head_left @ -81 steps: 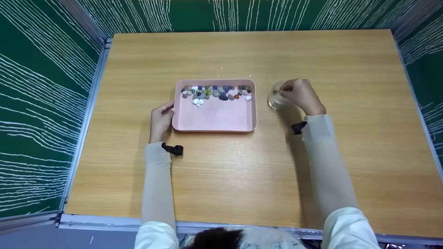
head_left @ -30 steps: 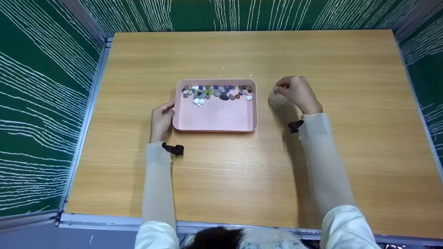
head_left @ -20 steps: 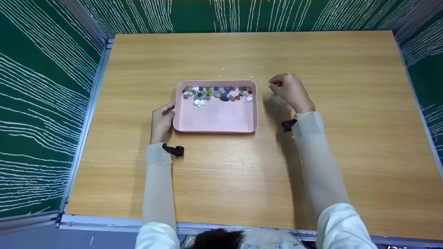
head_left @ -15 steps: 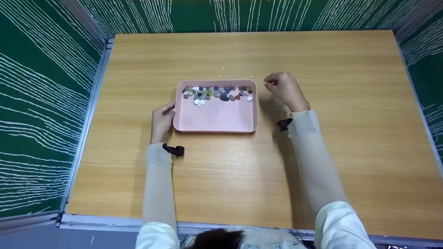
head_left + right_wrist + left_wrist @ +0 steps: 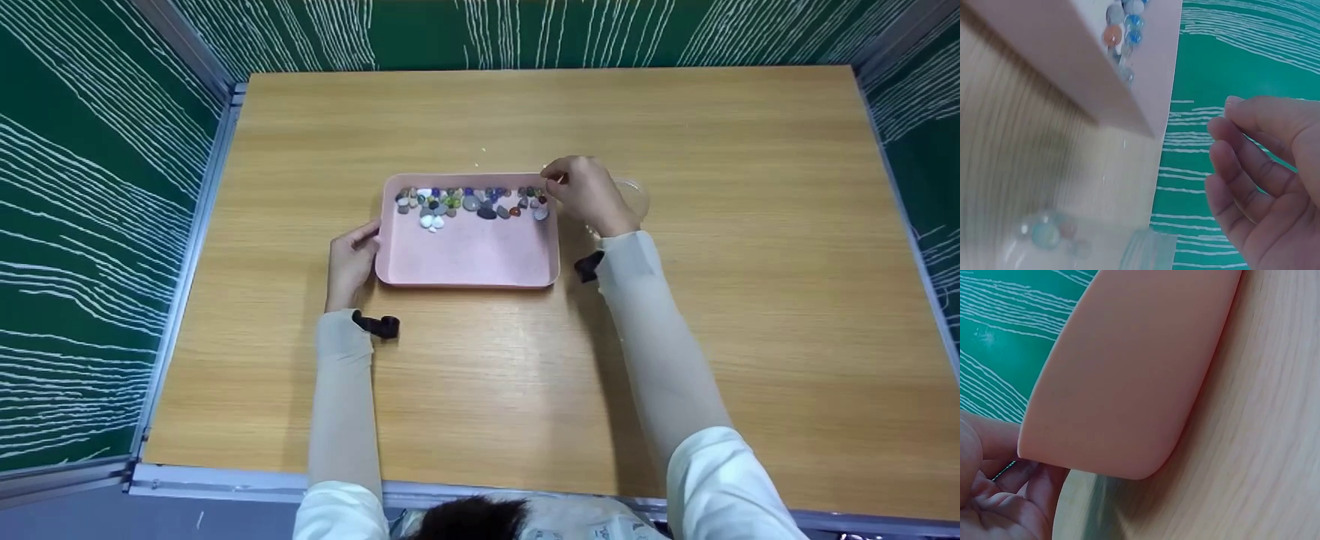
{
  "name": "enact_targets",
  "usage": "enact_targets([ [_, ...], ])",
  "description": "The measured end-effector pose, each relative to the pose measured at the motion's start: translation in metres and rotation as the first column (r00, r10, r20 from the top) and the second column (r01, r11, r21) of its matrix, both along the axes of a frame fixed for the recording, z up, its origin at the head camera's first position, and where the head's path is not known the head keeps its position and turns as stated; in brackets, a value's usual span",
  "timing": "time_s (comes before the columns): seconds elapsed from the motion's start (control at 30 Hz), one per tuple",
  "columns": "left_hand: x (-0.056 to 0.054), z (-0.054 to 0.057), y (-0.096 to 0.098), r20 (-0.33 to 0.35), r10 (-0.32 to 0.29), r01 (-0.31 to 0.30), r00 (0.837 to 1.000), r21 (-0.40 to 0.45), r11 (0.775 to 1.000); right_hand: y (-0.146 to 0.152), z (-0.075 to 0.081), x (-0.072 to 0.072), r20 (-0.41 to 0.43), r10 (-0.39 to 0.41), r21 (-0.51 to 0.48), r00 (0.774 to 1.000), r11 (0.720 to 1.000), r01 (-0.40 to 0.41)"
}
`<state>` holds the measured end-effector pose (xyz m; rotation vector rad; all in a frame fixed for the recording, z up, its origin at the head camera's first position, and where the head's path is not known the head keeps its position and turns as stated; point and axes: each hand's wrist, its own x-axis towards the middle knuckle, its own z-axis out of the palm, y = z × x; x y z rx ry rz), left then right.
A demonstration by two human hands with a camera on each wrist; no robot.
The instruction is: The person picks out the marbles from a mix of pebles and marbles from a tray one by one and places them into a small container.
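Observation:
A pink tray (image 5: 480,259) lies on the table, with several colored marbles and pebbles (image 5: 486,213) along its far half. My left hand (image 5: 350,262) grips the tray's left side; in the left wrist view, its fingers (image 5: 1044,489) meet the outer corner. Over the tray's far right corner, my right hand (image 5: 589,191) has thumb and index finger brought together. A tiny pale stone seems pinched there, mostly hidden by the fingertips (image 5: 1234,102). Partly behind that hand stands a clear glass jar (image 5: 636,196); marbles (image 5: 1045,235) show in it in the right wrist view.
The wooden table (image 5: 480,397) stretches around the tray. A few tiny white bits (image 5: 484,149) lie beyond the tray's far edge. Green panels (image 5: 420,34) with white lines bound the table at the back and both sides.
My right hand has moved left from above the glass jar to the tray's far right corner, uncovering part of the jar. The left hand and tray stay in place.

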<state>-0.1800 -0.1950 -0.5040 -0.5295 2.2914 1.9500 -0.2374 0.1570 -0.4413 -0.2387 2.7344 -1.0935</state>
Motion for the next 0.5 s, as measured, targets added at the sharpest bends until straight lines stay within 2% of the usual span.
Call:
enact_targets([
  [0.3,0.000,-0.002,-0.001,0.005,-0.009,0.010,1.000,-0.034,0.999,-0.024,-0.004,-0.008,0.036,0.049,-0.002,0.998,0.999,-0.049],
  [0.5,-0.001,-0.001,0.000,-0.004,0.003,-0.003,1.000,-0.018,1.000,-0.036,-0.008,-0.011,0.058,0.067,0.021,0.996,0.997,-0.068],
])
